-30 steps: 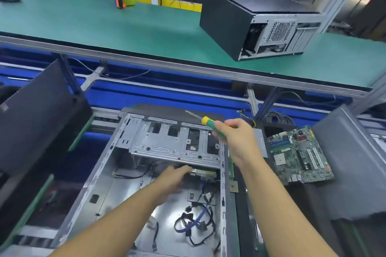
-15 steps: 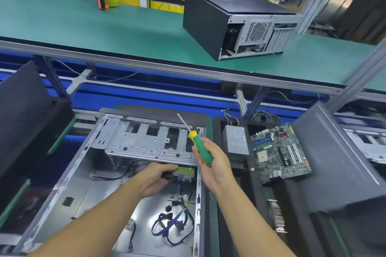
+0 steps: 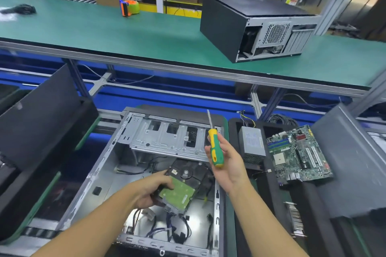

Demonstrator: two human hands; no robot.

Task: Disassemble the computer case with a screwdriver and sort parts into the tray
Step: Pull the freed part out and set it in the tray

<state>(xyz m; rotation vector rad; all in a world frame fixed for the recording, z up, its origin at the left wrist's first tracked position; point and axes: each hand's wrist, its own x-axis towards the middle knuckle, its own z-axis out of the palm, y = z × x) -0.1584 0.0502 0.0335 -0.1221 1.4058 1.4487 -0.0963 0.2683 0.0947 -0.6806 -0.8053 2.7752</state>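
Note:
An open grey computer case (image 3: 100,175) lies on its side in front of me, with a metal drive cage (image 3: 167,137) at its far end and loose cables on its floor. My left hand (image 3: 154,190) grips a hard drive (image 3: 183,183), its green circuit board facing up, tilted inside the case just below the cage. My right hand (image 3: 227,162) holds a green and yellow screwdriver (image 3: 214,148) above the case's right wall, tip pointing up and away. To the right, a black tray (image 3: 269,194) holds a grey power supply (image 3: 251,144) and a green motherboard (image 3: 298,154).
A green workbench (image 3: 146,35) runs across above, carrying a second black computer case (image 3: 252,25) and an orange and green tape dispenser (image 3: 129,7). Dark panels (image 3: 37,119) lean at the left, a grey panel (image 3: 351,160) at the right. An expansion card (image 3: 295,218) lies in the tray.
My left hand has pulled the hard drive out from under the drive cage into the open case. My right hand has turned the screwdriver more upright and shifted slightly right.

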